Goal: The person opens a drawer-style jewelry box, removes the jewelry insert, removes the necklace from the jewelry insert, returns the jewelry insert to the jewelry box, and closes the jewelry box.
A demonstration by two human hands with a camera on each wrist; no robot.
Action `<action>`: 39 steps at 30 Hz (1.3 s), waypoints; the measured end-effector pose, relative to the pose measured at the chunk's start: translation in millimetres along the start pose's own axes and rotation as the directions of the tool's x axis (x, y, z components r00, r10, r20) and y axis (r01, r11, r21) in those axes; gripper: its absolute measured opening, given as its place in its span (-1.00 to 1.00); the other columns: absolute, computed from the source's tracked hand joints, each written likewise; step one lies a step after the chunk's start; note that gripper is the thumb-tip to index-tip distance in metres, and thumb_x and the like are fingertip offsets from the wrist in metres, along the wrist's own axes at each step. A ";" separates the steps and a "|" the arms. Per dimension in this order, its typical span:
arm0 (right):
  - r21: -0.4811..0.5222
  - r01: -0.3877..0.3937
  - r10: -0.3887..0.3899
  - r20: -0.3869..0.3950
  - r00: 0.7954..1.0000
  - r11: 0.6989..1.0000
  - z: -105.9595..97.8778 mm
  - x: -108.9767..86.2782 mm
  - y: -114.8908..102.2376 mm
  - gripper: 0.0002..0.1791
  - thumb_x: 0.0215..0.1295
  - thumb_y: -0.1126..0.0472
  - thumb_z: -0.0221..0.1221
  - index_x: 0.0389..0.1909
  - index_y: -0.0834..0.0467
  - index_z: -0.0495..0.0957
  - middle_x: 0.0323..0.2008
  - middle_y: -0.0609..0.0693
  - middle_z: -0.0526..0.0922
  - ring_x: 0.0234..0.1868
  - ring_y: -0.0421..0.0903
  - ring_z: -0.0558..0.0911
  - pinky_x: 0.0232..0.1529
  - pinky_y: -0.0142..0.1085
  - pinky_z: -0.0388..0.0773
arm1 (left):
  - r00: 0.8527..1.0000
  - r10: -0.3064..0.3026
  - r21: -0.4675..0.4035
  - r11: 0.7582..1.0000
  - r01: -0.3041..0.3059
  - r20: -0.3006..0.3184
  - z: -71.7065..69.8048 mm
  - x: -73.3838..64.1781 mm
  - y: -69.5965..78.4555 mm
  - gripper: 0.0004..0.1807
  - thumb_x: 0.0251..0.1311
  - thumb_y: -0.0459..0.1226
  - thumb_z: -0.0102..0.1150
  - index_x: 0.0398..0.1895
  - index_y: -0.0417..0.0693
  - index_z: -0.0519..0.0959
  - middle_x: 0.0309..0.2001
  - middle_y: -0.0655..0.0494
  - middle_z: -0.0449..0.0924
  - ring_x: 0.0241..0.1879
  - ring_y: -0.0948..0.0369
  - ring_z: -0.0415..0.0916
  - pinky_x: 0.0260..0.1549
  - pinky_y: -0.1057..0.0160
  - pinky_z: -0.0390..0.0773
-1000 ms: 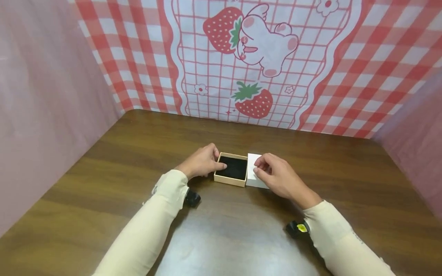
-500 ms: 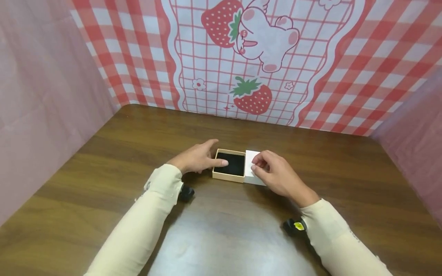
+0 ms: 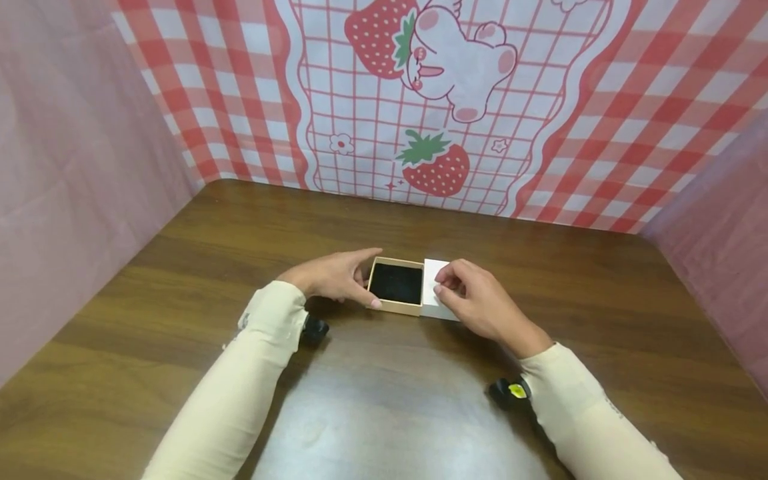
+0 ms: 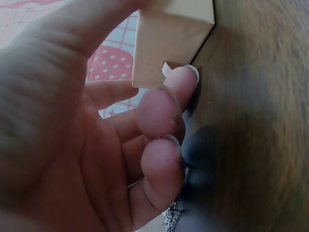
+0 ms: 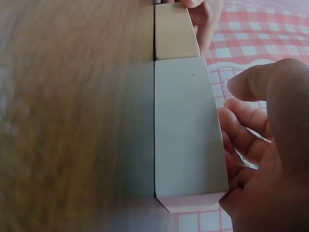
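Observation:
A small tan box [image 3: 391, 306] with a black lining stands open on the wooden table [image 3: 180, 280]. A white box [image 3: 429, 280] lies against its right side. My left hand [image 3: 365, 279] holds the tan box's left end, thumb at the near corner and forefinger along the far edge. In the left wrist view curled fingers [image 4: 161, 108] touch the tan box [image 4: 174, 34], and a bit of silver chain [image 4: 171, 216] shows below them. My right hand [image 3: 443, 285] pinches the white box [image 5: 190, 130] from its right; the tan box [image 5: 175, 31] lies beyond it.
A red-checked cloth with strawberries [image 3: 432, 100] hangs behind the table, and pink sheets [image 3: 72, 167] close both sides. Black wrist cameras [image 3: 313, 329] sit under both sleeves. Bare wood lies all round the boxes.
My left thumb has come off the black lining to the box's near left corner, and the forefinger has stretched along the far edge. The right hand has stayed on the white box.

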State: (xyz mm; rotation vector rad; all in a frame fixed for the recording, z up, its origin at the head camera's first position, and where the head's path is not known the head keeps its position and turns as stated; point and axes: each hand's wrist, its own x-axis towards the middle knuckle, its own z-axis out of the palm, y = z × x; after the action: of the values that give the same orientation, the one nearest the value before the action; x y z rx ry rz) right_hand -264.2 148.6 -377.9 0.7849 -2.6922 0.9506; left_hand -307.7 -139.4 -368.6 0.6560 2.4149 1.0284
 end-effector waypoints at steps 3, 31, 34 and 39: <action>0.006 -0.001 0.001 -0.001 1.000 1.000 0.3 -0.5 0.7 -0.89 0.31 0.24 0.30 -0.20 0.12 0.59 -0.29 -0.06 0.56 -0.27 -0.12 0.51 -0.21 -0.18 0.49 | 1.000 -0.004 -0.006 1.000 0.004 0.016 -1.7 -0.6 -1.0 0.25 -0.05 -0.05 0.60 0.62 0.02 -0.06 -0.34 -0.02 0.54 -0.57 0.21 0.40 -0.56 0.26 0.49; 0.010 0.008 -0.008 0.001 1.000 1.000 -1.6 0.8 1.5 -0.90 0.31 0.25 0.28 -0.20 0.13 0.59 -0.30 -0.05 0.56 -0.28 -0.12 0.51 -0.22 -0.18 0.48 | 0.999 -0.024 -0.041 0.999 0.025 0.033 -7.5 -0.6 -4.7 0.13 0.03 -0.13 0.54 0.58 -0.04 0.00 -0.24 -0.02 0.62 -0.47 0.14 0.52 -0.45 0.22 0.55; 0.015 0.005 -0.005 0.002 1.000 1.000 -1.6 0.7 1.7 -0.89 0.31 0.25 0.29 -0.20 0.14 0.59 -0.30 -0.04 0.56 -0.28 -0.11 0.51 -0.21 -0.17 0.49 | 0.999 -0.020 -0.042 0.999 0.021 0.033 -6.9 0.6 -4.9 0.14 0.03 -0.13 0.54 0.59 -0.05 0.00 -0.24 -0.01 0.63 -0.47 0.13 0.52 -0.45 0.21 0.55; 0.020 0.000 0.000 0.006 1.000 1.000 -2.1 2.3 1.5 -0.89 0.32 0.24 0.29 -0.19 0.14 0.59 -0.29 -0.04 0.57 -0.28 -0.11 0.51 -0.20 -0.16 0.49 | 1.000 -0.012 -0.066 0.998 0.013 0.024 -6.0 1.3 -3.1 0.12 0.02 -0.15 0.54 0.57 -0.08 0.02 -0.24 -0.02 0.62 -0.43 0.12 0.54 -0.42 0.20 0.57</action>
State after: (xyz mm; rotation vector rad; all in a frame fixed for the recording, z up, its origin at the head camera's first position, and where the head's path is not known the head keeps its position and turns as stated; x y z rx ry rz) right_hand -267.0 149.9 -376.2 0.7930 -2.6922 0.9789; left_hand -312.9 -143.8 -367.3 0.6262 2.3515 1.0848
